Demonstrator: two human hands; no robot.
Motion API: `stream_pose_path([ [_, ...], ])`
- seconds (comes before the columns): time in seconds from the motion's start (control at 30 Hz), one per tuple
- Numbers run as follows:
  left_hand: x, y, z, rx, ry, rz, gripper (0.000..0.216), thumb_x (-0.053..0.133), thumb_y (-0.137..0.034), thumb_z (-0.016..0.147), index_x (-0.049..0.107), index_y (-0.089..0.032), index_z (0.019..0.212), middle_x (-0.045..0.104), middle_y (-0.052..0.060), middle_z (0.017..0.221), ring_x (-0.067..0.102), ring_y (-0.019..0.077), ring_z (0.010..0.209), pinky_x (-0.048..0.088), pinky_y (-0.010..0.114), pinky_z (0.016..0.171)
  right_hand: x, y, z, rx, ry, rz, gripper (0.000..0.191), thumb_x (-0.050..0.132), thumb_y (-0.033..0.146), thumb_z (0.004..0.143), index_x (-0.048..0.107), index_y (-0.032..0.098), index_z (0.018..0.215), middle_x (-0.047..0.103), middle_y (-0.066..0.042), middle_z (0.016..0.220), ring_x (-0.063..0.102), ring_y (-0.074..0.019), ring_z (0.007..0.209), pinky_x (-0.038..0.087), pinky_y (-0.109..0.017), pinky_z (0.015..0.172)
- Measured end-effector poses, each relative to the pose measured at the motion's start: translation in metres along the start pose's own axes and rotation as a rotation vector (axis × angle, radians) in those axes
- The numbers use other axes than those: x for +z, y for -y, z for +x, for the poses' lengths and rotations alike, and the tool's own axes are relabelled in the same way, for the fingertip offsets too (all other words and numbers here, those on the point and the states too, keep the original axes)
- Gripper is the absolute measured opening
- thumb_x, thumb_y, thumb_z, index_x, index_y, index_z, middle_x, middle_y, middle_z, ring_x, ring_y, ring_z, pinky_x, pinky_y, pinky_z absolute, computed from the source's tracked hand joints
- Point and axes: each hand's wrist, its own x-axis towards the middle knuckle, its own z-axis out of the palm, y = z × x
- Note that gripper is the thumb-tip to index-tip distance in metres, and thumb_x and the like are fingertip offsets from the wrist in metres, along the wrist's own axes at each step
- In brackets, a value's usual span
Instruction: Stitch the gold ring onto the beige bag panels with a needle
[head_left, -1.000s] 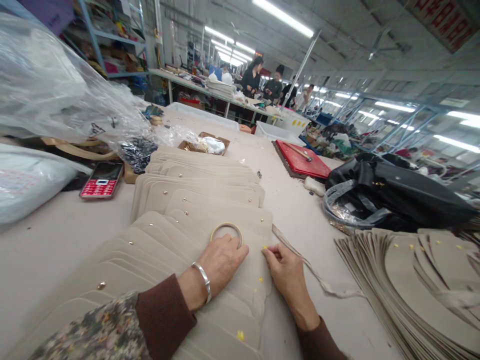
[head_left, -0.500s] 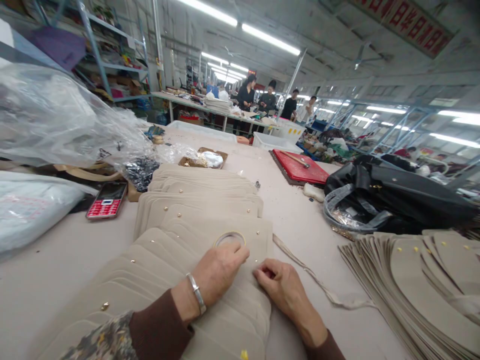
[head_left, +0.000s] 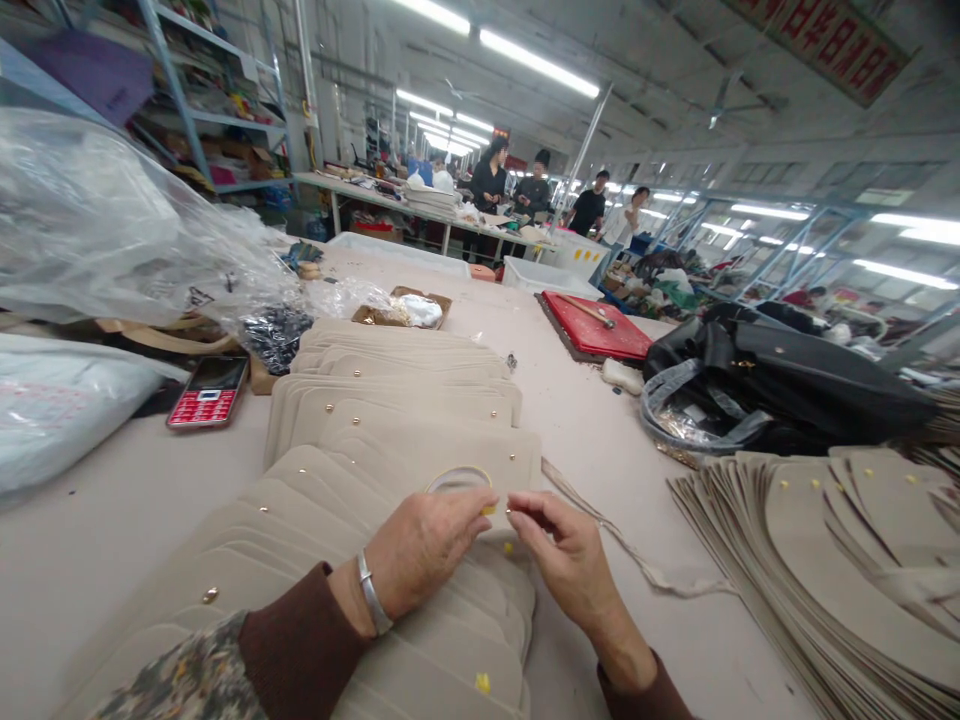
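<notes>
Overlapping beige panels (head_left: 420, 440) with small metal studs are fanned out before me. My left hand (head_left: 431, 545) is curled over them, closed against a roll of tape (head_left: 457, 472) with a yellow rim, its near part hidden by the hand. A yellow bit of tape (head_left: 489, 508) shows at the left fingertips. My right hand (head_left: 570, 555) is closed in a pinch just to the right, its fingertips beside a shiny stud (head_left: 508, 510). What they hold, if anything, cannot be made out. Below them, a yellow piece (head_left: 508, 548) sits on a panel; another yellow piece (head_left: 482, 684) lies nearer me.
A red and black keypad phone (head_left: 208, 395) and plastic bags (head_left: 112, 220) are at left. A hammer (head_left: 589, 312) lies on a red board (head_left: 585, 330). A black bag (head_left: 780, 380) and more beige pieces (head_left: 817, 560) occupy the right. People (head_left: 491, 185) stand at a far table.
My right hand has moved up along the panel edge, uncovering a yellow piece. My left hand has turned slightly, and yellow tape now shows at its fingertips. The view has shifted slightly.
</notes>
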Motion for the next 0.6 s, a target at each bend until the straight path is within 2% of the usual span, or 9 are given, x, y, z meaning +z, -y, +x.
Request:
stream_pose_path([
  [0.13, 0.002, -0.004, 0.001, 0.041, -0.003, 0.042, 0.033, 0.039, -0.018, 0.097, 0.040, -0.016, 0.130, 0.069, 0.008, 0.109, 0.069, 0.0199, 0.090, 0.055, 0.030, 0.072, 0.007, 0.009, 0.001, -0.232, 0.019, -0.066, 0.016, 0.053, 0.015, 0.088, 0.066, 0.018, 0.095, 0.068, -0.005, 0.085, 0.062, -0.0146, 0.075, 0.049, -0.025, 0.069],
  [0.3, 0.004, -0.008, 0.000, 0.052, -0.007, 0.101, 0.032, 0.039, -0.018, 0.097, 0.038, -0.014, 0.129, 0.071, 0.007, 0.094, 0.069, 0.0194, 0.077, 0.051, 0.028, 0.061, 0.014, 0.003, 0.000, -0.293, 0.000, -0.196, 0.016, 0.051, 0.011, 0.085, 0.063, 0.018, 0.079, 0.065, -0.002, 0.072, 0.059, -0.0125, 0.064, 0.047, -0.023, 0.063],
  [0.37, 0.003, -0.009, 0.002, 0.000, 0.030, 0.112, 0.026, 0.040, -0.020, 0.097, 0.044, -0.015, 0.122, 0.070, 0.005, 0.088, 0.068, 0.0190, 0.074, 0.047, 0.027, 0.057, 0.015, 0.000, -0.001, -0.308, -0.045, -0.264, 0.016, 0.051, 0.010, 0.083, 0.063, 0.018, 0.076, 0.063, -0.001, 0.066, 0.057, -0.0120, 0.059, 0.046, -0.022, 0.059],
  [0.43, 0.001, -0.010, 0.005, -0.053, 0.063, 0.114, 0.014, 0.041, -0.022, 0.097, 0.052, -0.017, 0.104, 0.068, 0.002, 0.081, 0.065, 0.0174, 0.070, 0.044, 0.025, 0.056, 0.015, 0.000, -0.003, -0.311, -0.083, -0.301, 0.016, 0.051, 0.011, 0.081, 0.063, 0.017, 0.075, 0.062, -0.001, 0.064, 0.057, -0.0118, 0.056, 0.045, -0.022, 0.057],
  [0.5, 0.000, -0.011, 0.009, -0.073, 0.071, 0.115, 0.017, 0.041, -0.023, 0.098, 0.052, -0.019, 0.086, 0.064, 0.000, 0.073, 0.061, 0.0153, 0.064, 0.040, 0.024, 0.054, 0.015, 0.004, -0.003, -0.245, -0.098, -0.268, 0.015, 0.052, 0.013, 0.080, 0.065, 0.018, 0.075, 0.064, -0.001, 0.065, 0.057, -0.0116, 0.056, 0.046, -0.022, 0.057],
  [0.6, 0.002, -0.012, 0.012, -0.041, 0.014, 0.121, 0.023, 0.038, -0.022, 0.098, 0.050, -0.019, 0.078, 0.058, -0.001, 0.066, 0.056, 0.0142, 0.058, 0.036, 0.025, 0.053, 0.016, 0.012, 0.000, 0.045, -0.102, -0.079, 0.013, 0.056, 0.023, 0.080, 0.064, 0.017, 0.072, 0.064, 0.000, 0.059, 0.057, -0.0113, 0.051, 0.046, -0.021, 0.052],
])
